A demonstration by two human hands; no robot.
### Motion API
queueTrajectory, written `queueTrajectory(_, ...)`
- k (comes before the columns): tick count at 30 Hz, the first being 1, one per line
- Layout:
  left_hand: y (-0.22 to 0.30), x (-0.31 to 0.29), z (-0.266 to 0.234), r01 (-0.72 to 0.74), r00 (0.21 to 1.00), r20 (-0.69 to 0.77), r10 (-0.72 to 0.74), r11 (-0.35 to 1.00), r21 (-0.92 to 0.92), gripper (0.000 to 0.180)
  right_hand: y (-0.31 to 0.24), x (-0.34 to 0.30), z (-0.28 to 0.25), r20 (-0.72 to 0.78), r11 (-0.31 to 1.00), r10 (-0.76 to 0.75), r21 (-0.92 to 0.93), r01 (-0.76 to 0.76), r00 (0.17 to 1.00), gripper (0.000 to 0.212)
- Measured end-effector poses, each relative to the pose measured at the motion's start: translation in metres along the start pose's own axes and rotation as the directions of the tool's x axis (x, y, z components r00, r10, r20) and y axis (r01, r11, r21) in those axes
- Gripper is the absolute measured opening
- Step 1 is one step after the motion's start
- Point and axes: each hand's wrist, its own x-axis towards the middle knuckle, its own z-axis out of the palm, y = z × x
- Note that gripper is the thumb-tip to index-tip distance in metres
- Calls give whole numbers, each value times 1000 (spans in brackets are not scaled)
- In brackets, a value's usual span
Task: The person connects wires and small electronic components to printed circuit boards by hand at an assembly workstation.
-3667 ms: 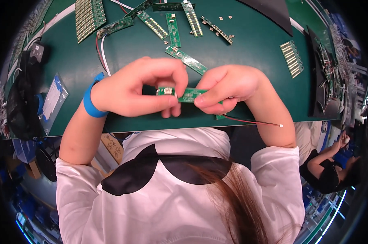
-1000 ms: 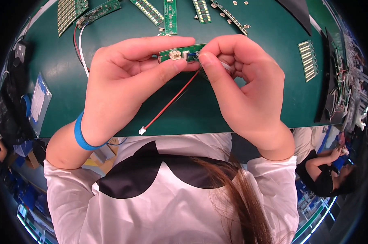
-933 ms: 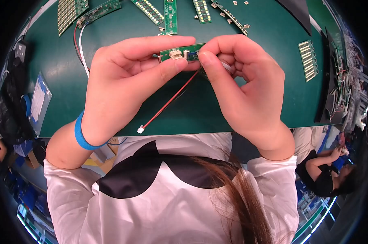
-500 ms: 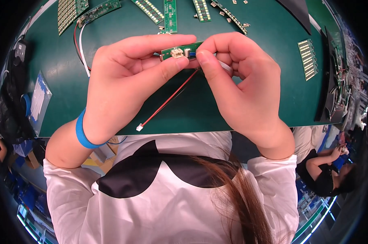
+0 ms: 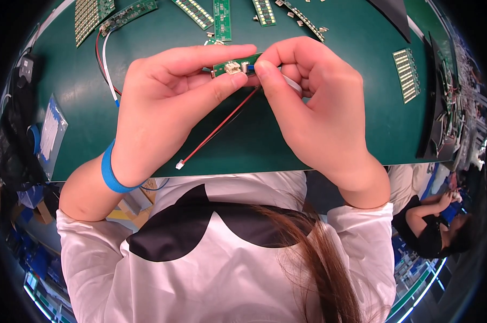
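My left hand [image 5: 165,94] is closed on a small green circuit board [image 5: 218,70], forefinger along its far edge and thumb on the near one. A cream wire socket [image 5: 232,68] stands on the board's face. Beside it, my right hand [image 5: 321,99] pinches a white flat ribbon cable [image 5: 293,84], whose blue end [image 5: 250,68] meets a small connector on the board. The thumb covers part of that joint, so how deep the end sits is hidden. A red and black wire lead [image 5: 219,127] hangs below the hands, ending in a white plug [image 5: 180,164].
LED boards [image 5: 194,13] and a long green board [image 5: 222,21] lie at the far side of the green table [image 5: 243,153]. Small loose parts lie around them. Another LED board [image 5: 406,75] is at right, a plastic bag [image 5: 53,134] at left. A person [image 5: 432,223] sits at far right.
Both hands have shifted slightly left with the board and cable. The hanging plug has swung a little left and up. The grips look the same.
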Motion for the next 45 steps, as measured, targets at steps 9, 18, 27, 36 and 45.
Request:
queueTrajectory(9,0,-1,0,5,1000,3,-5,999,41,34,0,0,0,18,999,28,21,-28,999,4)
queueTrajectory(18,-1,0,-1,-19,1000,0,19,999,39,33,3,1,0,50,1000,-14,-20,15,999,4)
queueTrajectory(27,-4,0,-2,-62,998,12,60,981,187,32,4,1,3,22,995,-57,-86,59,998,4)
queueTrajectory(36,-4,3,-3,-84,996,4,85,973,214,30,5,3,6,5,991,-82,-108,82,997,4)
queueTrajectory(45,-1,4,-4,-64,998,8,64,953,295,28,5,5,6,10,976,-135,-169,134,991,4)
